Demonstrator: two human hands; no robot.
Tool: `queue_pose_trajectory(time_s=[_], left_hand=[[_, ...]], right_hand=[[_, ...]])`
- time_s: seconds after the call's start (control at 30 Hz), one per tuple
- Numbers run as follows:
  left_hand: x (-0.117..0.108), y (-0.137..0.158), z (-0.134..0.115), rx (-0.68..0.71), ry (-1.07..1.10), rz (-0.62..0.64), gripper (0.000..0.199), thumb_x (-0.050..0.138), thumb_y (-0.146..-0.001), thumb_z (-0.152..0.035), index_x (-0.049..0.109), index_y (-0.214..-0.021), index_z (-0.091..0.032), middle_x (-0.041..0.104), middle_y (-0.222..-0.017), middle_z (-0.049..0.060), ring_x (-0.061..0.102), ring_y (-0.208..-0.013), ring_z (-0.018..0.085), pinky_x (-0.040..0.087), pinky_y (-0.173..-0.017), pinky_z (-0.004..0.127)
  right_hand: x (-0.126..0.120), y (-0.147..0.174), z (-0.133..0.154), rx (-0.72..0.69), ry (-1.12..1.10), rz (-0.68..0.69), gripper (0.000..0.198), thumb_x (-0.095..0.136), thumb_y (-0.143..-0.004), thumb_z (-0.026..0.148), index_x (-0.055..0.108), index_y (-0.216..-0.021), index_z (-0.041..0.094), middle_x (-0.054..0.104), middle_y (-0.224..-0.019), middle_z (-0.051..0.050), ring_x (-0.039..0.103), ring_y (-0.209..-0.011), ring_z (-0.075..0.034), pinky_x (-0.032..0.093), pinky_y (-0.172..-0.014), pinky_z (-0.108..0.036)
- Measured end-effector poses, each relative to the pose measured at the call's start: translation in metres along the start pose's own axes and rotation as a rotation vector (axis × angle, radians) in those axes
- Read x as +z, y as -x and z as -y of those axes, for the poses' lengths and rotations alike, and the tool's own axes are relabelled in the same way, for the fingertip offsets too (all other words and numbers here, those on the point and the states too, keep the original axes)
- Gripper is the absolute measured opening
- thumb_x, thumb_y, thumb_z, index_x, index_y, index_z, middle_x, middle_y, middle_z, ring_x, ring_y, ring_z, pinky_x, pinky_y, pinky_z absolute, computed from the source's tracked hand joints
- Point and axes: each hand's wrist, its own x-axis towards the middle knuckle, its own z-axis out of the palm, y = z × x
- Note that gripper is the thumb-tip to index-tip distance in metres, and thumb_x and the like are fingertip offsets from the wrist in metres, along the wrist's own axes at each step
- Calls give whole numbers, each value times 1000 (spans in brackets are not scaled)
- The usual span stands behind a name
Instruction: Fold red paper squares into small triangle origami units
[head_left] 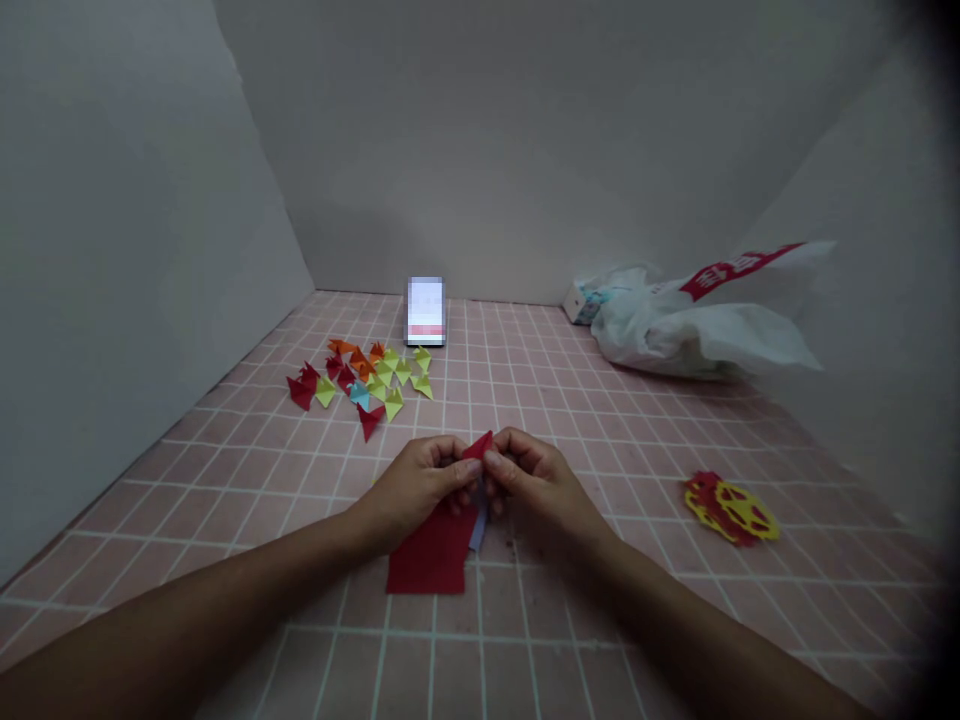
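Observation:
Between my two hands is a small folded piece of red paper, its pointed tip facing up and away. My left hand pinches it from the left, thumb on top. From the right, my right hand grips its edge between thumb and fingers. Below them a flat sheet of red paper lies on the surface, partly covered by my left hand. A strip of bluish-purple paper shows beside that sheet. Several folded paper cranes in red, orange, yellow and blue lie beyond my left hand.
A lit phone stands upright near the back wall. At the back right lie a white plastic bag and a small box. Red and yellow paper cut-outs are on the right of the pink checked surface. Walls rise left, right and behind.

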Motion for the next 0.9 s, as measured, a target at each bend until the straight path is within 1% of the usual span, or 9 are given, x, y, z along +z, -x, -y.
queue_pose_trajectory(time_s=[0.07, 0.13, 0.23, 0.37, 0.4, 0.5, 0.63, 0.73, 0.9], left_hand=[[0, 0, 0, 23, -22, -5, 26, 64, -80, -38, 59, -76, -14, 60, -64, 0, 50, -55, 9, 39, -58, 23], [1, 0, 1, 64, -49, -22, 24, 65, -80, -37, 59, -75, -14, 60, -65, 0, 50, -57, 10, 39, -59, 24], [2, 1, 2, 86, -73, -41, 23, 64, -80, -35, 58, -75, -14, 59, -66, 0, 51, -58, 11, 39, -59, 24], [0, 1, 2, 133, -96, -43, 24, 59, -86, -37, 60, -79, -14, 57, -68, -1, 50, -60, 11, 38, -60, 24], [0, 1, 1, 159, -118, -63, 25, 58, -87, -37, 60, -77, -14, 56, -66, -2, 48, -60, 11, 37, -59, 24], [-1, 1, -1, 203, -194, -143, 26, 60, -86, -35, 61, -70, -14, 52, -63, -3, 45, -59, 10, 35, -58, 23], [0, 1, 0, 156, -158, -196, 28, 60, -84, -41, 60, -72, -15, 50, -59, -4, 41, -50, 9, 31, -50, 23], [0, 1, 2, 129, -125, -191, 30, 60, -84, -43, 58, -71, -16, 47, -52, -6, 38, -45, 8, 28, -47, 22], [-1, 0, 6, 125, -108, -164, 28, 61, -82, -41, 56, -70, -17, 46, -49, -7, 39, -44, 8, 29, -47, 22]], right_hand=[[0, -1, -1, 0, 9, 11, 27, 68, -84, 40, 55, -76, 18, 58, -61, 4, 49, -47, -7, 38, -47, -20], [-1, -1, -3, 12, 26, -8, 28, 68, -84, 40, 54, -74, 18, 56, -58, 5, 48, -46, -7, 36, -46, -19], [-1, -1, -3, 28, 37, -31, 29, 67, -84, 42, 53, -74, 19, 53, -55, 6, 45, -43, -7, 34, -44, -19], [-1, -1, -4, 19, 118, -82, 30, 66, -85, 41, 52, -71, 18, 52, -54, 6, 44, -43, -6, 33, -44, -19], [-1, -1, -5, 21, 124, -85, 30, 66, -85, 41, 52, -71, 18, 51, -55, 6, 44, -43, -6, 32, -44, -19], [-2, -2, -7, 33, 75, -62, 29, 66, -85, 43, 53, -73, 19, 50, -54, 6, 43, -43, -7, 32, -44, -20], [-1, -3, -7, 28, 46, -30, 28, 66, -85, 42, 56, -76, 18, 54, -58, 5, 46, -44, -6, 33, -45, -20], [0, -2, -6, 24, 59, -44, 28, 67, -83, 41, 55, -72, 18, 54, -56, 5, 45, -43, -7, 32, -45, -20], [0, -2, -7, 44, 89, -66, 28, 68, -81, 38, 51, -69, 19, 49, -49, 7, 39, -41, -6, 28, -43, -20]])
